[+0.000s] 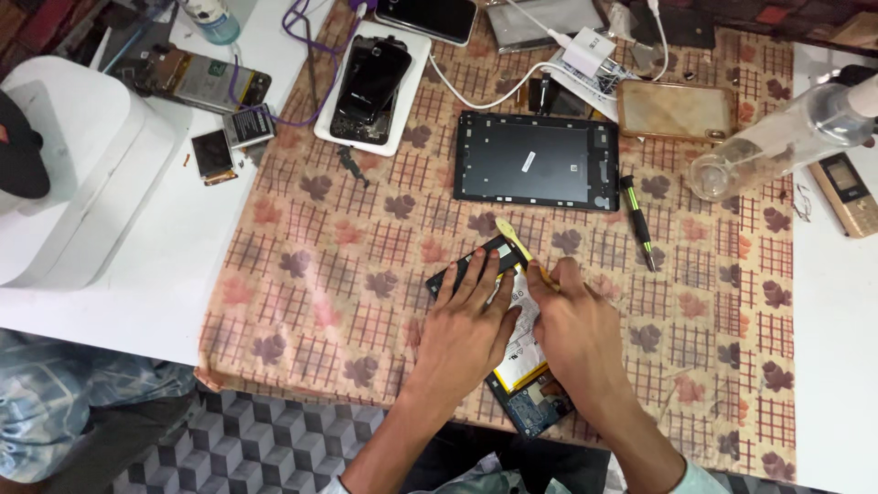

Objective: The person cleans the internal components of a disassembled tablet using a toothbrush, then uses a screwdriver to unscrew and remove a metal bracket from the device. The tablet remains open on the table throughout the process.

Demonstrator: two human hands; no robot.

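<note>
Both hands cover most of the opened tablet (512, 366) at the table's (320, 274) near edge, left hand (462, 334) flat and open on it, right hand (576, 334) gripping a yellow pry tool (514, 240), grip partly hidden.

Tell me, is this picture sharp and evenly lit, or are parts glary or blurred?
Head view: mostly sharp and evenly lit; soft shadows under the left hand and right hand on the opened tablet; pale glare on the plastic-covered patterned cloth and the clear bottle; white table looks washed out; edges bend slightly.
</note>
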